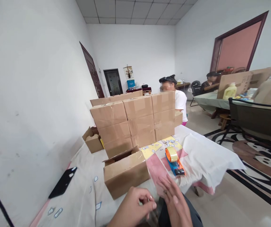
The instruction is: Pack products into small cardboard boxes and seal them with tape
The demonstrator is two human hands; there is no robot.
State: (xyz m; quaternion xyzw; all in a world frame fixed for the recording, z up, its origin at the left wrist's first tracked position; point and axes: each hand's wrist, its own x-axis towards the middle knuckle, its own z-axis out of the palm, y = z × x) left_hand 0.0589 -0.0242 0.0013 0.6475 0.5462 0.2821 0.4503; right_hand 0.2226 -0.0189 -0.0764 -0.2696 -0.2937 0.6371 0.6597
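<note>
My left hand (136, 203) is at the bottom centre, with its fingers curled in toward the thumb. Whatever the fingertips hold, if anything, is too small to make out. Beside it, my right hand (173, 198) has its fingers stretched out and holds nothing visible. Just beyond my left hand lies a brown cardboard box (127, 170), its top partly open with a dark gap showing. An orange and blue tape dispenser (175, 162) with a roll of yellowish tape rests on the cloth-covered table (83, 195), beyond my right hand.
Stacked cardboard boxes (140, 118) form a wall across the table. A smaller open box (93, 140) stands at their left. A black flat object (63, 183) lies near the left edge. A person in a white shirt (181, 102) is behind the stack; another person (211, 83) sits farther right.
</note>
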